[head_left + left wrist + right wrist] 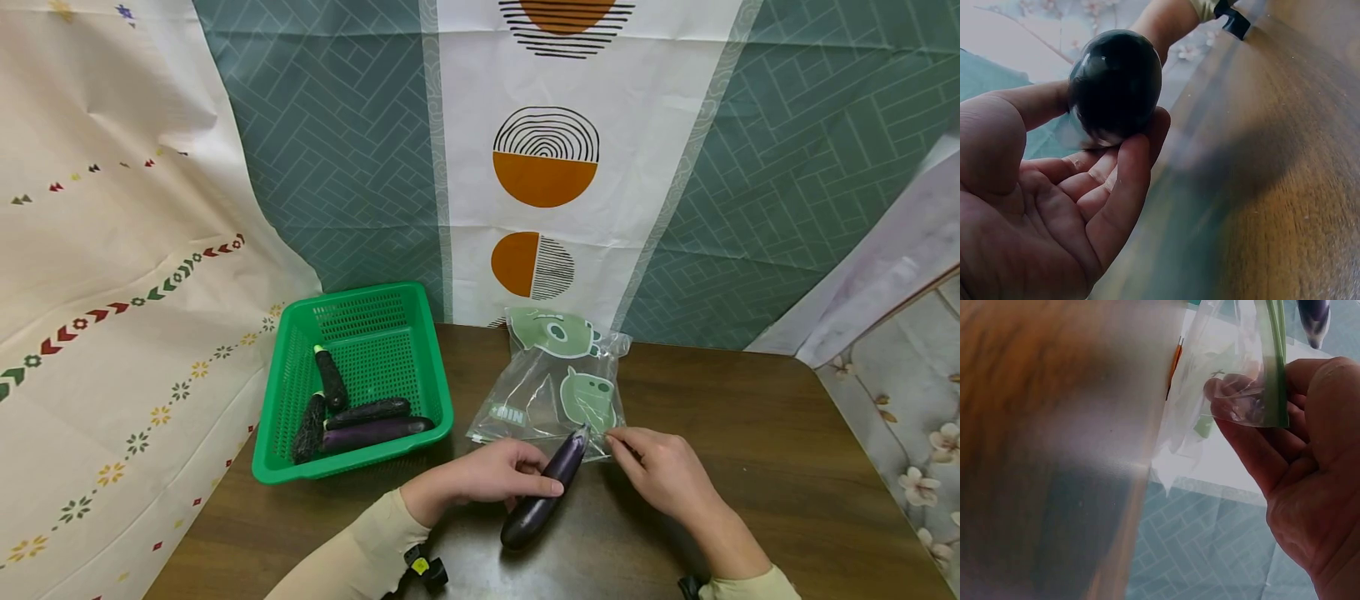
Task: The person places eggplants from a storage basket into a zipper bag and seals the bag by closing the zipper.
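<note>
My left hand (504, 473) grips a dark purple eggplant (534, 510) between thumb and fingers, its stem end angled up toward the bag's mouth. In the left wrist view the rounded bottom of the eggplant (1115, 84) faces the camera. A clear zip bag (536, 379) with green cartoon prints lies beyond the hands. With thumb and fingers, my right hand (666, 468) pinches the bag's near right corner. The right wrist view shows the green zip strip (1277, 369) running along the bag's edge beside those fingers, with the eggplant tip (1315, 325) close by.
A green plastic basket (441, 375) stands at the left with several eggplants (378, 433) inside. Patterned cloth (360, 150) hangs behind the brown wooden table (750, 417). Flowered cloth (918, 417) borders the right side.
</note>
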`<state>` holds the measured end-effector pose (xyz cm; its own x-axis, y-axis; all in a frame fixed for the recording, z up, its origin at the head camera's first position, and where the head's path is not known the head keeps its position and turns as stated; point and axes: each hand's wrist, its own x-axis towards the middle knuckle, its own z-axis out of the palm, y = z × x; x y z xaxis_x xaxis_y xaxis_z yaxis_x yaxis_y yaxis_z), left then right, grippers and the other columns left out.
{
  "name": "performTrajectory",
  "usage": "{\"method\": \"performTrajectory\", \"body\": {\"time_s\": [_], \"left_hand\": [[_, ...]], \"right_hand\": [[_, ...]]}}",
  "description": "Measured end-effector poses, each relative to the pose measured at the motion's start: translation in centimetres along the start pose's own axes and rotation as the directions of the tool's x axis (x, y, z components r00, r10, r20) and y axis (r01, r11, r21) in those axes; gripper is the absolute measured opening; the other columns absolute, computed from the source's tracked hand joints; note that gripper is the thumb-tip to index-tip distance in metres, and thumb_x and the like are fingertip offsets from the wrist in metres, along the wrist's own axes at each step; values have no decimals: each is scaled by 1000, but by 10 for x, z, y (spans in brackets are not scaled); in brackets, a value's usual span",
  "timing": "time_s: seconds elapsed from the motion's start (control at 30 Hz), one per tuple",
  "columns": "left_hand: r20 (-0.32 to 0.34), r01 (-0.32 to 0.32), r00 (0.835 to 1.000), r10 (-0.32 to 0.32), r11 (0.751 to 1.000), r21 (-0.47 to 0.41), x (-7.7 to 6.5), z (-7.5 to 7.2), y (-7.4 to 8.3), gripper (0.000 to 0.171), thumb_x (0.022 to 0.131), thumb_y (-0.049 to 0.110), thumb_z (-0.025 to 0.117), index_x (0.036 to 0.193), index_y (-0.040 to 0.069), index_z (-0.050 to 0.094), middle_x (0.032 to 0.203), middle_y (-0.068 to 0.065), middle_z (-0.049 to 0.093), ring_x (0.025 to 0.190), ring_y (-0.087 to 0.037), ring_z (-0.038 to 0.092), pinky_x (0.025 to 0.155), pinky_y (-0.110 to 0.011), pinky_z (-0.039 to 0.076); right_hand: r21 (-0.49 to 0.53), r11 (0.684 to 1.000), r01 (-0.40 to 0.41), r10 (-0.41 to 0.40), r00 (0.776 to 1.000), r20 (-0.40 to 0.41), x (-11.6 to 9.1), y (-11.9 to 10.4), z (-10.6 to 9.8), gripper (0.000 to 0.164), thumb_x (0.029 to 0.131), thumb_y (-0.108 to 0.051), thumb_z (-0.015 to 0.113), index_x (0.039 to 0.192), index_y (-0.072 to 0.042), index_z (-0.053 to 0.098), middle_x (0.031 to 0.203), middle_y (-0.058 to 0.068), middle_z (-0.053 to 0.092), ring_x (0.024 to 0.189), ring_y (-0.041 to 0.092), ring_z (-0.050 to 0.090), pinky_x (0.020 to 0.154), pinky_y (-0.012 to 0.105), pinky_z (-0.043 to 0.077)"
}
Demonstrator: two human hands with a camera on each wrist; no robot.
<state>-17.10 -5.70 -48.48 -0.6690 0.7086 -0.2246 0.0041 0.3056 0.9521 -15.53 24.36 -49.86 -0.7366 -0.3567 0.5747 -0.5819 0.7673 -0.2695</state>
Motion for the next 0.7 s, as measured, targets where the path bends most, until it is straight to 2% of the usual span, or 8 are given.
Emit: {"method": "performTrajectory", "body": {"time_s": [0.4,0.7], "left_hand": [[35,44,998,-43,999,-17,-2,1,-1,22,104,30,78,91,13,75,78,3,71,64,-10,64,51,-26,54],[19,58,998,-58,998,-18,-3,0,-5,25,104,30,79,86,12,74,74,2,70,62,-10,65,49,-26,55]], "right_hand": [[-12,999,53,-54,997,-57,1,2,0,14,89,-4,89,101,-9,85,96,1,84,79,15,80,67,41,65],[-8,998,68,-68,995,-77,0,3,1,15,88,-4,89,102,-10,85,97,1,84,80,16,81,68,42,65]]}}
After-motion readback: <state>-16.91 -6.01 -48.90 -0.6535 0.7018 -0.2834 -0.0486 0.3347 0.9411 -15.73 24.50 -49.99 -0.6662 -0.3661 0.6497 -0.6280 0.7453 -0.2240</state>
